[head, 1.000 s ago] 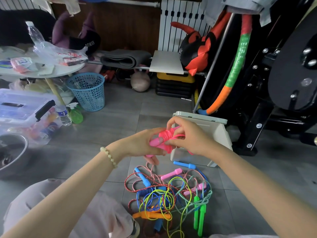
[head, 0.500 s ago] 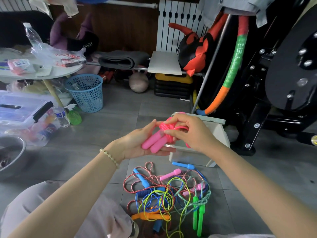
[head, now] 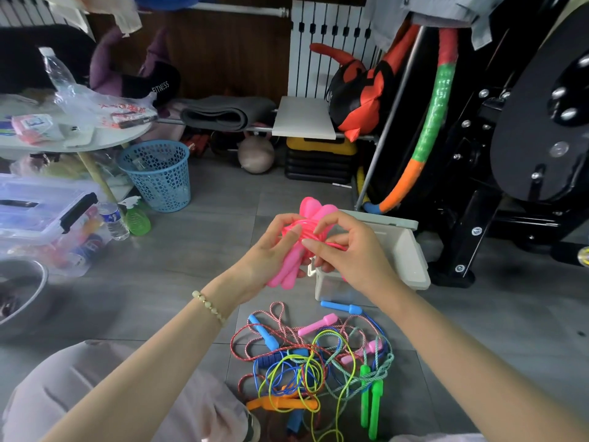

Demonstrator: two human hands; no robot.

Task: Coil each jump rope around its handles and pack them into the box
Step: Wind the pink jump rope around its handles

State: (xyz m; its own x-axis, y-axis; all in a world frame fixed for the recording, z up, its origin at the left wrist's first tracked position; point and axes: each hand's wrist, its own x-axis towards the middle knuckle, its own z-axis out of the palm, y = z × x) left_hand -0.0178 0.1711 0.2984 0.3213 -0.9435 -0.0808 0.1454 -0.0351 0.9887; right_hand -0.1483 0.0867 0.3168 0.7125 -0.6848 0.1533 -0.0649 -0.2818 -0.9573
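1. Your left hand point(head: 271, 253) grips the pink jump rope point(head: 298, 250) by both handles; your right hand point(head: 347, 250) pinches its coiled cord.
2. You seem to be finishing the wrap; next, secure the end and lower it into the white box point(head: 404, 250) just behind.
3. The handles run near-upright, tilted right at the top.

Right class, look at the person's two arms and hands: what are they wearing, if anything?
Both forearms are bare, with no sleeves in view. The left hand has a bracelet of pale, cream-coloured round beads at its wrist. The right hand and its wrist carry nothing: no glove, watch or bracelet. No rings show on either hand.
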